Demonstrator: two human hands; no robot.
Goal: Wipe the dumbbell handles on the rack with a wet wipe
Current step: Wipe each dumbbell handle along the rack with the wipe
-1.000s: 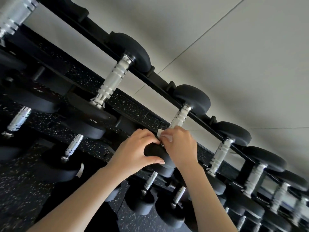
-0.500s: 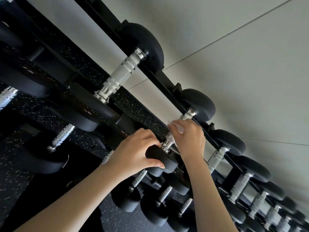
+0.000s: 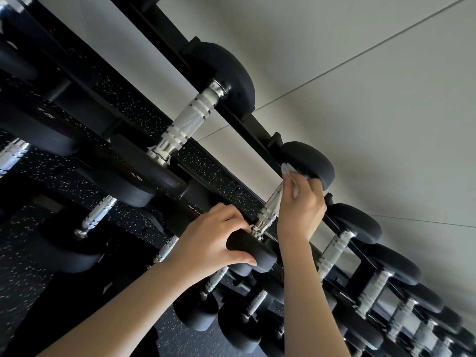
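The right hand (image 3: 300, 210) is at the upper part of a dumbbell handle (image 3: 271, 206) on the top row of the black rack (image 3: 164, 24). Its fingers are curled around the handle and press the white wet wipe (image 3: 287, 170) against it. A crumpled part of the wipe shows above the fingers, just beside the far rubber head (image 3: 313, 161) of this dumbbell. Below the hand the knurled metal of the handle is bare. The left hand (image 3: 211, 243) grips the near rubber head (image 3: 255, 249) of the same dumbbell, with the fingers over its top and the thumb under its edge. A bigger dumbbell (image 3: 185, 124) lies on the rack to the left and smaller ones (image 3: 334, 249) lie to the right. Behind the rack is a pale wall (image 3: 360, 73).
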